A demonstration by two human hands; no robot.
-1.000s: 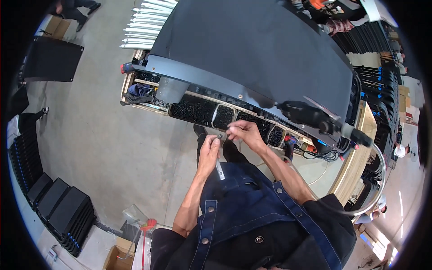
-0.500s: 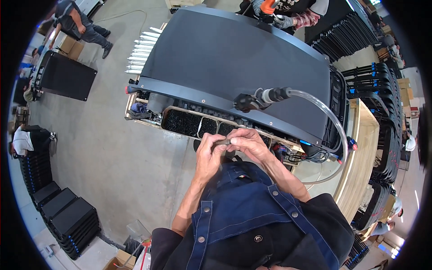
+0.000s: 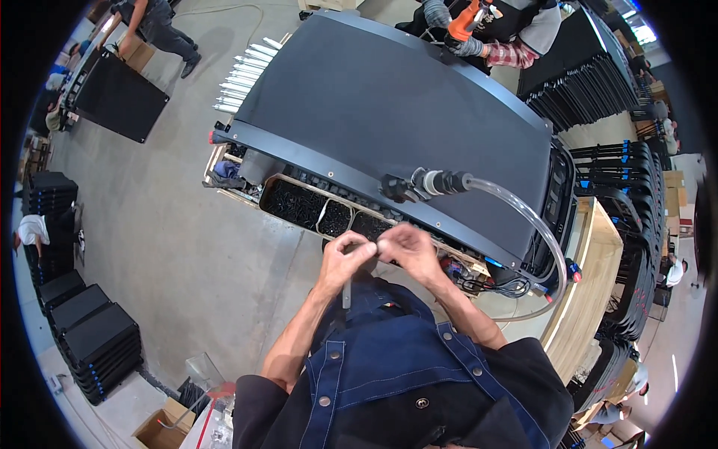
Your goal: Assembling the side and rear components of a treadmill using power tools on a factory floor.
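Just in front of my apron, my two hands meet at the fingertips. My left hand (image 3: 344, 262) is closed, and a short grey metal rod (image 3: 346, 295) sticks out below it. Against the left thumb, the right hand (image 3: 410, 251) has its thumb and forefinger pinched together, slightly blurred; whatever lies between the tips is too small to make out. Beyond them lies a large black panel (image 3: 389, 97) with a metal-edged frame. On its near part rests a black power tool (image 3: 400, 187) with a clear hose (image 3: 527, 213) curving off to the right.
Wooden bins (image 3: 295, 203) of small black parts line the panel's near side. Across the panel, a gloved co-worker holds an orange tool (image 3: 465, 21). Silver tubes (image 3: 243, 78) lie at the left end. A wooden crate (image 3: 583, 277) stands at right, stacked black panels (image 3: 97, 337) at lower left.
The grey rod, earlier level between both hands, now points down below my left hand. My right fingers have shifted to the left thumb tip. The co-worker's orange tool has moved slightly right.
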